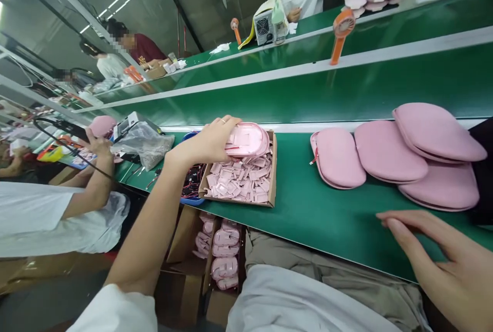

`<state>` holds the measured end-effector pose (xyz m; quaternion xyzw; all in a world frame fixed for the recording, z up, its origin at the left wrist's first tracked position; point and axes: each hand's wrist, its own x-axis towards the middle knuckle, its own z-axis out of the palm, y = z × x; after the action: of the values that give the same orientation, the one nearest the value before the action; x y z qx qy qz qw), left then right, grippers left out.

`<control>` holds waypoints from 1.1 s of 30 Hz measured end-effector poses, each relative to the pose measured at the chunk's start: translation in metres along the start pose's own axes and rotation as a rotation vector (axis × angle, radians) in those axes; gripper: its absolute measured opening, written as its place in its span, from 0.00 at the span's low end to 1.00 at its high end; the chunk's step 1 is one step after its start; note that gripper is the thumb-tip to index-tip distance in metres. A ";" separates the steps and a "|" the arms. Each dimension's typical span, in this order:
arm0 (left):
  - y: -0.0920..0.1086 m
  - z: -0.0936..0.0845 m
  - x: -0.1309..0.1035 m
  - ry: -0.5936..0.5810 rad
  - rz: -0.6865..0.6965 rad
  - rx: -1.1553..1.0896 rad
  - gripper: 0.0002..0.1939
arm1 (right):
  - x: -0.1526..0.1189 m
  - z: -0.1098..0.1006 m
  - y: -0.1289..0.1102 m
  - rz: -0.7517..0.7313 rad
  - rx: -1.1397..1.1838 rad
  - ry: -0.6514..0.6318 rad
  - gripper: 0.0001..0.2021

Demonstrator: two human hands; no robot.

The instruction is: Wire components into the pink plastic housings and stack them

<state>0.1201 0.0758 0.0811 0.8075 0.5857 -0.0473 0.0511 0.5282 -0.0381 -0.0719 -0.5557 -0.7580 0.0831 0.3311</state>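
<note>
My left hand (208, 142) grips a pink plastic shell (249, 139) by its left side, above a cardboard box (272, 178) of small pink plastic parts (241, 180). My right hand (442, 245) is over the green table (300, 214) at the right, thumb and index finger apart, holding nothing. Beyond it lie several padded pink cases: one flat case (339, 157) at the left with a red wire at its edge, another (389, 151) beside it, and two stacked (439, 132) at the right.
A blue tray (191, 200) with dark wired parts adjoins the box. Cartons of pink shells (225, 252) stand below the table edge. A clear bag (148, 144) lies farther left, near a co-worker's hand (98, 144). An orange fan (341, 34) is on the rail.
</note>
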 end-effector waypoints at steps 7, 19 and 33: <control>-0.022 0.030 0.010 0.013 -0.020 -0.068 0.53 | 0.076 0.036 -0.024 -0.329 -0.322 0.148 0.24; 0.000 0.045 -0.013 0.138 -0.073 -0.047 0.45 | 0.073 0.037 -0.036 -0.501 -0.529 0.276 0.15; 0.200 0.133 -0.081 0.299 0.208 -0.144 0.14 | 0.037 -0.001 -0.009 -0.585 -0.235 -0.246 0.11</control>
<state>0.2829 -0.0803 -0.0341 0.8560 0.5021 0.1206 0.0257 0.5161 -0.0084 -0.0512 -0.3347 -0.9241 -0.0370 0.1807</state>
